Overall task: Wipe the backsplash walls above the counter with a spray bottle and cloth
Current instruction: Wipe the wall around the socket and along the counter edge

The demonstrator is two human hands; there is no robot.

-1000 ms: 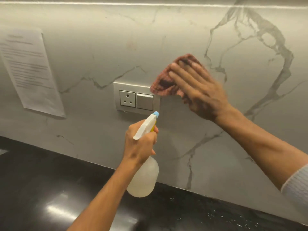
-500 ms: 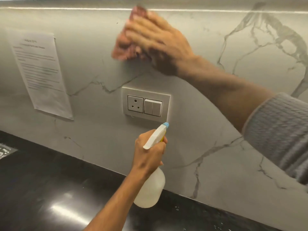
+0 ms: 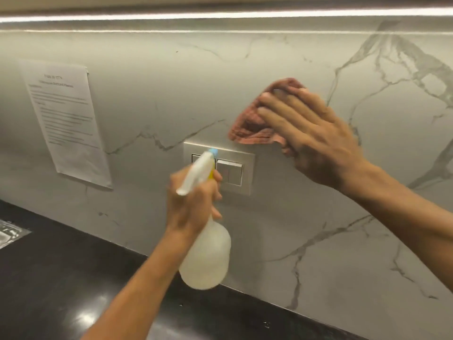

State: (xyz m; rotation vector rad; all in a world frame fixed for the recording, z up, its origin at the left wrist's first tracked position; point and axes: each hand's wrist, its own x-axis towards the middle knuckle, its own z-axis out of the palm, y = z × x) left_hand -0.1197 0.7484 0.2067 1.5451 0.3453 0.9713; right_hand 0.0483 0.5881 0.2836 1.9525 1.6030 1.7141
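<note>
The backsplash (image 3: pixel 282 229) is pale marble with grey veins, running across the whole view above a black counter (image 3: pixel 61 278). My right hand (image 3: pixel 316 141) presses a reddish cloth (image 3: pixel 247 128) flat against the wall, just above and to the right of the socket plate. My left hand (image 3: pixel 193 200) grips the neck of a translucent spray bottle (image 3: pixel 208 261). Its white trigger head and blue nozzle point up at the wall and hide the socket.
A switch and socket plate (image 3: pixel 235 170) is set into the wall at the centre. A printed paper sheet (image 3: pixel 68 123) is stuck to the wall at left. A light strip (image 3: pixel 220 15) runs under the cabinet above. Something shiny lies on the counter at far left (image 3: pixel 9 234).
My right hand swept the cloth up to the top of the wall, then down and to the right beside the socket plate. The bottle rose in front of the socket.
</note>
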